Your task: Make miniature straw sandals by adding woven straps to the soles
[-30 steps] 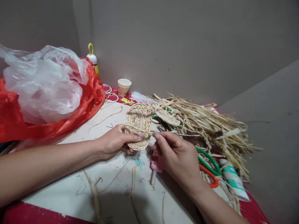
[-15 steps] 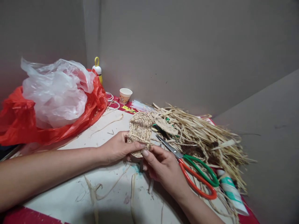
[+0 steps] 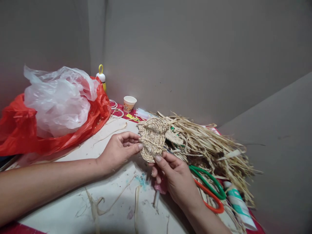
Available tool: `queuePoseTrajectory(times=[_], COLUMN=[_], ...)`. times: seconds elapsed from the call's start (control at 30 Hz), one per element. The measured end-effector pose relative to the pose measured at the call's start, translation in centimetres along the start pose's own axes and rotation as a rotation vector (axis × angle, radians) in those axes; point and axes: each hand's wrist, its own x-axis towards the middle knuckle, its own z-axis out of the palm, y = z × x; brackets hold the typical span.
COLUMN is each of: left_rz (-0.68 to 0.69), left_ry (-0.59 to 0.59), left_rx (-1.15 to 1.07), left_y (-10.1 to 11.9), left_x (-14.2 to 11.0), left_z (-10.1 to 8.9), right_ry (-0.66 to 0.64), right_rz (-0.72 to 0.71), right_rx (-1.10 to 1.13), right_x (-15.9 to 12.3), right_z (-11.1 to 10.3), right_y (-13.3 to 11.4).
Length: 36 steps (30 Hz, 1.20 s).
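Note:
A small woven straw piece [image 3: 151,139], rounded at its lower end and with a cord across its middle, is held up above the table. My left hand [image 3: 118,150] pinches its left edge between thumb and fingers. At its lower right edge, the thumb and forefinger of my right hand [image 3: 174,174] grip it. Scissors with one green and one orange handle [image 3: 211,194] lie beside and partly behind my right hand, their blades mostly hidden. Under that hand a pink object [image 3: 161,186] shows in part, with a translucent stick [image 3: 156,198] next to it.
A heap of dry straw [image 3: 207,143] covers the right side, near a white and teal tube [image 3: 240,204]. Red and clear plastic bags [image 3: 60,100] fill the left. A paper cup [image 3: 129,104], a bottle [image 3: 101,78] and translucent sticks [image 3: 145,113] stand or lie along the back.
The woven piece has turned to show more of its broad face. My left hand has shifted back to its left edge, and the pink object has come into sight under my right hand.

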Motion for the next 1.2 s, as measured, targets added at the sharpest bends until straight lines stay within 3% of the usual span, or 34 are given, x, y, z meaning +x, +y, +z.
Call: queuePoseTrajectory(times=[0.5, 1.2], left_rz=[0.128, 0.075], left_ry=[0.072, 0.086], left_rx=[0.104, 0.088], left_y=[0.0, -0.7], left_x=[-0.3, -0.8], left_z=[0.2, 0.8], right_ry=[0.133, 0.223], right_rz=[0.022, 0.049], right_rx=[0.062, 0.072], right_x=[-0.4, -0.6], right_z=[0.9, 1.9], right_y=[-0.1, -0.2])
